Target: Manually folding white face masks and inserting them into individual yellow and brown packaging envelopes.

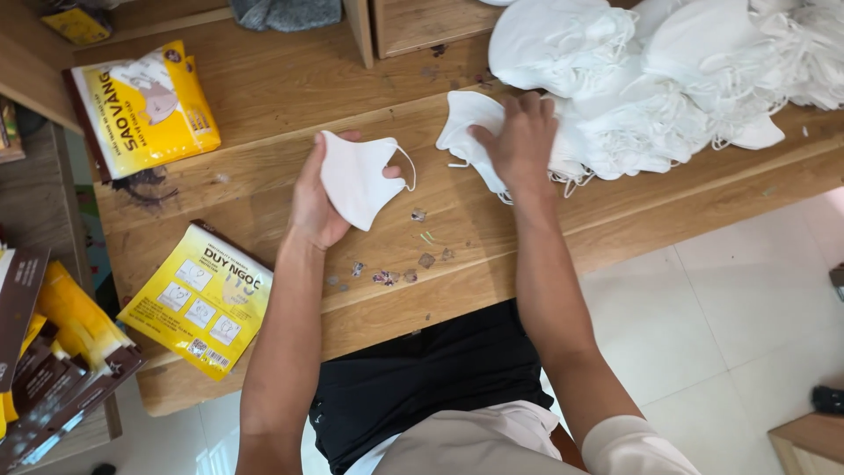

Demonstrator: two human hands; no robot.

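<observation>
Left hand (315, 204) closed around a folded white fabric face mask (356, 179) with a thin ear loop, held just above the pale wooden tabletop (264, 97) — thumb across the near face, fingers behind. Right hand (520, 141) pressed palm-down on a second white folded mask (464, 123) lying flat on the wood, fingers curled over its edge in a light grasp. Just beside that hand, to the right, a loose heap of white masks with tangled ear loops (668, 79), spilling across the far corner of the table. Between the two forearms, small scraps of paper and debris (396, 273) scattered on the boards. Left of the held mask, a flat yellow printed packet (200, 301) near the table's front edge — another yellow-and-white printed pouch (145, 107) farther back. At far left, stacked brown and yellow packets (53, 352) on a lower surface. Below, white tiled floor (730, 308).
</observation>
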